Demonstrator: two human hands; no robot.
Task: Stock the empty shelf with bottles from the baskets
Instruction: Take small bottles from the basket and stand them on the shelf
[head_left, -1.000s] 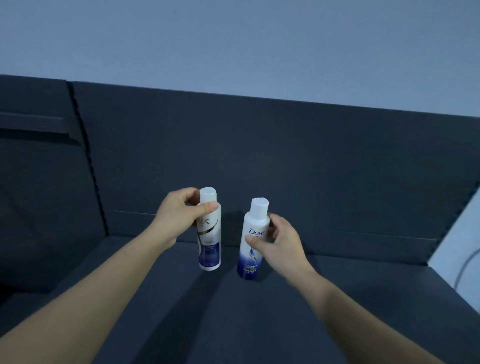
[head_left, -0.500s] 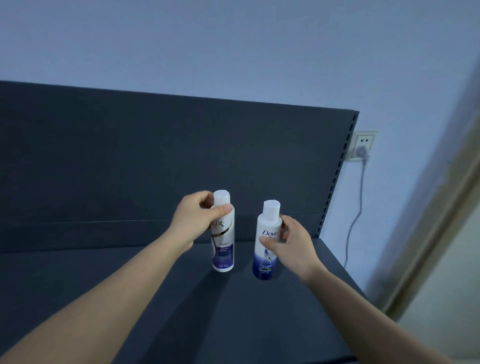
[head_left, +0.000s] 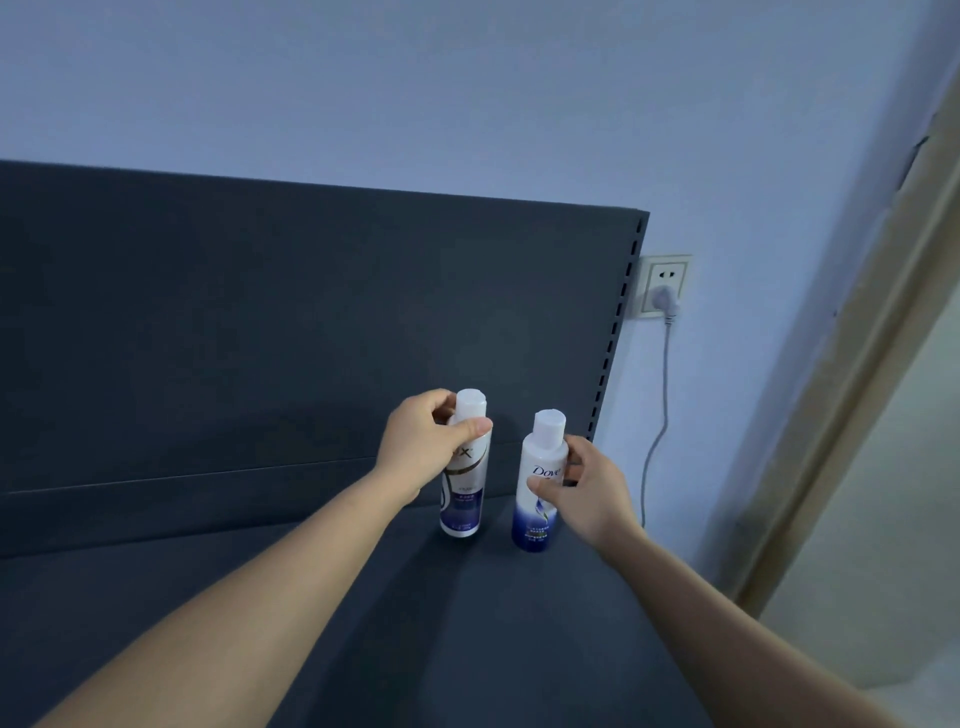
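Pale bluish wall (head_left: 467, 93), plain, dim cool light. White wall socket (head_left: 666, 275) with a white plug (head_left: 665, 300) in it, grey cable (head_left: 663, 410) hanging down the wall, just right of the dark shelf back panel (head_left: 311, 322) with its slotted edge. Beige door frame (head_left: 852, 374) slants along the far right.

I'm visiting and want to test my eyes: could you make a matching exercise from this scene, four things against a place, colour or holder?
Things:
1. Dove bottle
2. gold-swirl bottle
3. plug
4. shelf

Descriptions:
A. in the socket
B. dark grey
C. gripped by the right hand
D. gripped by the left hand

Pairs: 1-C, 2-D, 3-A, 4-B.
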